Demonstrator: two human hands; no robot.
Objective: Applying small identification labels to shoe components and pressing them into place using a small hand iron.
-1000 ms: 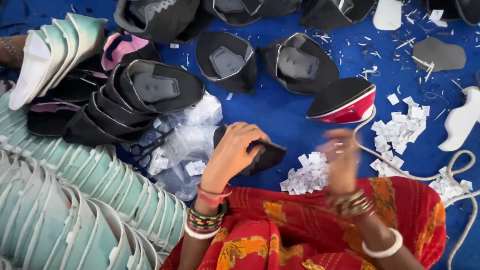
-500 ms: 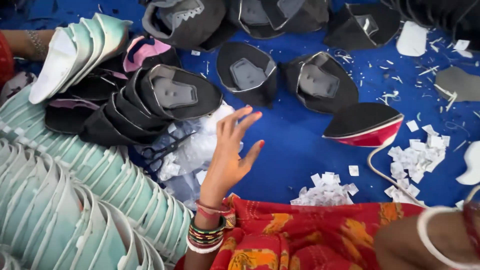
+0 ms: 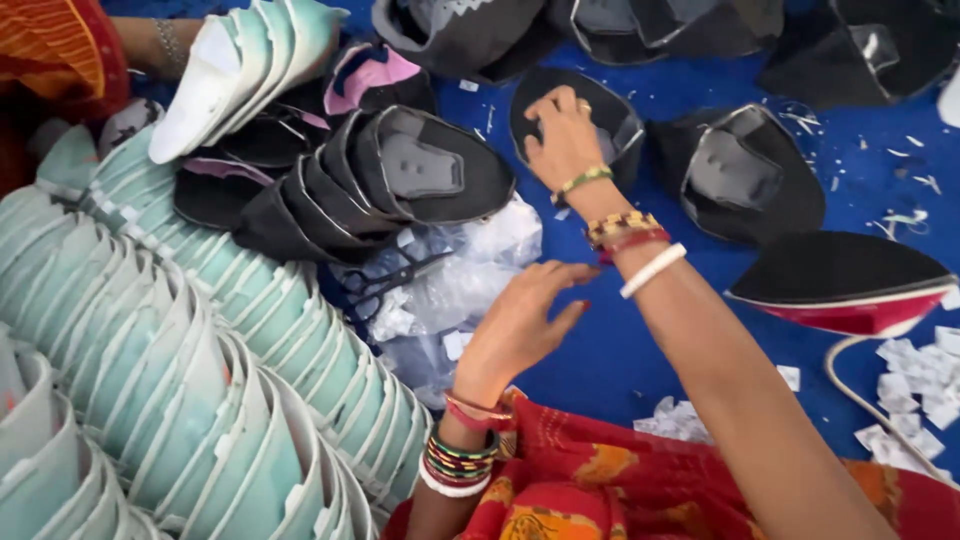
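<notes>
My right hand [image 3: 562,140] reaches forward and rests on a black shoe-upper piece [image 3: 610,125] lying on the blue floor cloth, fingers curled on its edge. My left hand [image 3: 525,318] hovers open, palm down, over a crumpled clear plastic bag [image 3: 470,275] with black scissors [image 3: 390,280] on it. A stack of black upper pieces [image 3: 400,180] lies just left of both hands. Both wrists wear bangles.
Long rows of pale green and white sole pieces [image 3: 200,380] fill the left. More black uppers [image 3: 740,175] lie on the blue cloth [image 3: 620,350]. A black and red iron [image 3: 850,285] sits right, with white paper scraps [image 3: 920,385]. Another person's arm [image 3: 160,40] is at top left.
My right arm has swung in from the lower right and reached forward onto the black upper piece. My left hand has lowered and flattened over the plastic bag.
</notes>
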